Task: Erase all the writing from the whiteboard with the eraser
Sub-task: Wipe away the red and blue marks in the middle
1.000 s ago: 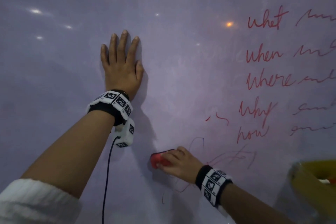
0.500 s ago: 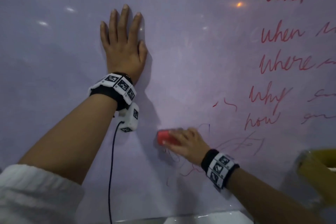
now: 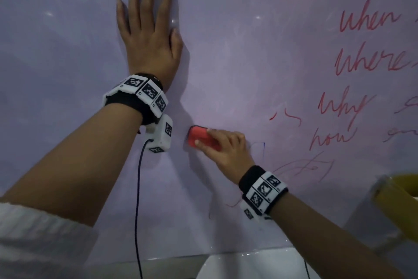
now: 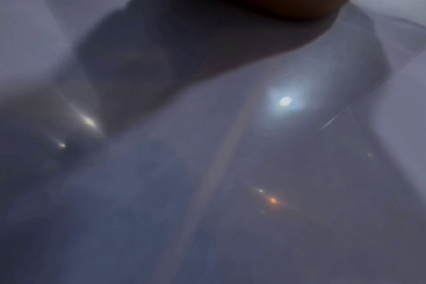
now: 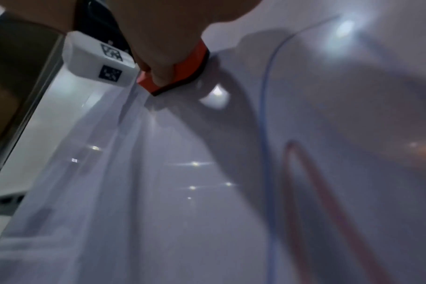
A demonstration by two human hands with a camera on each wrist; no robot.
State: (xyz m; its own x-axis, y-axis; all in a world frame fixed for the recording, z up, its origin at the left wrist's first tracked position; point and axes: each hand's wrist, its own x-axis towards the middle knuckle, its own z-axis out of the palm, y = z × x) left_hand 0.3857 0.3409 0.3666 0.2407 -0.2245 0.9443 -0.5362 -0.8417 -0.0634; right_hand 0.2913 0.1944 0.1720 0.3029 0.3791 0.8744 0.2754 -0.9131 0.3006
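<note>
The whiteboard (image 3: 226, 52) fills the head view. Red handwritten words (image 3: 371, 61) run down its right side, with faint red and blue scribbles (image 3: 303, 165) lower down. My right hand (image 3: 226, 149) grips a red eraser (image 3: 199, 137) and presses it flat on the board, left of the scribbles. In the right wrist view the eraser (image 5: 182, 76) shows its dark felt edge against the board, near a blue line (image 5: 267, 134) and a red stroke (image 5: 328, 201). My left hand (image 3: 147, 29) lies flat on the board with straight fingers, up and left of the eraser.
A yellow object (image 3: 398, 201) juts in at the lower right. The board's bottom ledge (image 3: 237, 258) runs under my right forearm. A black cable (image 3: 138, 210) hangs from the left wrist camera. The left wrist view shows only blurred board with light reflections.
My right hand has slid the eraser upward on the board, toward my left wrist. The view has shifted, so the written words sit farther right and higher. My left hand stays flat.
</note>
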